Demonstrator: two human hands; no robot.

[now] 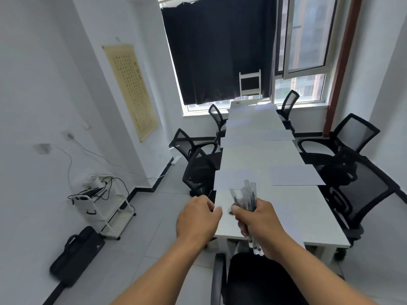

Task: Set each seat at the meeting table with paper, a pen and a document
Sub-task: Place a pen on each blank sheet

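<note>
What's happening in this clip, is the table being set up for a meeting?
Yes. A person stands at the near end of a long white table, gripping a bundle of pens in the right hand. The left hand hovers beside it with loosely curled fingers, holding nothing. Sheets of paper already lie at several seats along the table. No pen is visibly laid out yet. Black mesh chairs line both sides.

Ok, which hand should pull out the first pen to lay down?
Probably the left hand: it holds nothing and hovers beside the pens, while the right hand is gripping the whole bundle over the table.
</note>
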